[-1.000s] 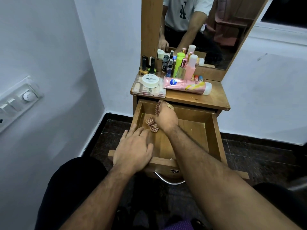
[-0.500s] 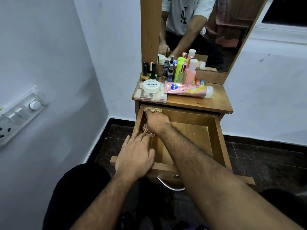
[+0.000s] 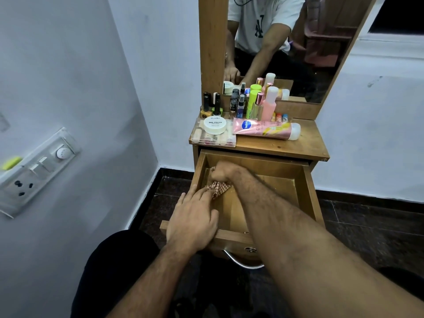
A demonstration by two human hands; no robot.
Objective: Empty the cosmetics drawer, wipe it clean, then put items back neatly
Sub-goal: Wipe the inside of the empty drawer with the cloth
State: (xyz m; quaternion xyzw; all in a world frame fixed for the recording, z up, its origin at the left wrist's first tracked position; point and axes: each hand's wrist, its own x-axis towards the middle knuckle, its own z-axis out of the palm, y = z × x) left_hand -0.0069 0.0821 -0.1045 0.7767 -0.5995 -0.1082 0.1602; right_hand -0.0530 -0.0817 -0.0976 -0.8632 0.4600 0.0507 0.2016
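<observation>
Head view: right hand (image 3: 221, 173) gripping checked cloth (image 3: 218, 188), wiping drawer (image 3: 307, 191) mid-frame; left hand (image 3: 192, 222) lying flat, fingers spread, on its front edge. Wiping step; next likely restocking cosmetics (image 3: 257, 106) from table (image 3: 307, 145).

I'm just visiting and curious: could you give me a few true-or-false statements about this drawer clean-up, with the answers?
1. The right hand grips a checked cloth inside the drawer. True.
2. The pink tube stands upright on the dresser top. False: it lies on its side.
3. The left hand rests on the drawer's front left corner. True.
4. The drawer is full of cosmetics. False: only the cloth and hands show in it; the bottles stand on top.
5. The white nail polish jar sits on the floor. False: it sits on a clear box.
</observation>
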